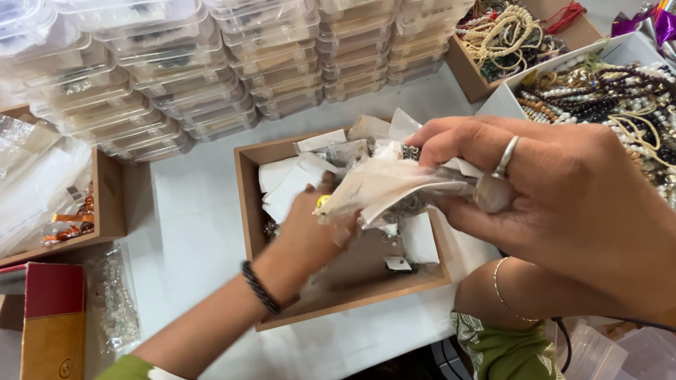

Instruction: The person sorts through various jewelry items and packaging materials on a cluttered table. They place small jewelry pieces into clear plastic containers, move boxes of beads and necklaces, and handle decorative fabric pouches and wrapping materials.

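My right hand (556, 190), with a silver ring on one finger, grips a bunch of small white jewellery cards and clear packets (394, 184) above a shallow brown cardboard tray (246, 176). My left hand (310, 236), a dark braided band on its wrist, reaches into the tray from below and touches the lower end of the same bunch. More white cards (289, 179) and small metal pieces lie in the tray. The left fingers are mostly hidden behind the bunch.
Stacks of clear plastic boxes (211, 63) line the back. Two boxes of bead strings (620, 91) stand at the right. A brown tray with clear bags (105, 197) sits at the left, beside a red and gold box (53, 317). A white table surface (190, 232) lies beneath.
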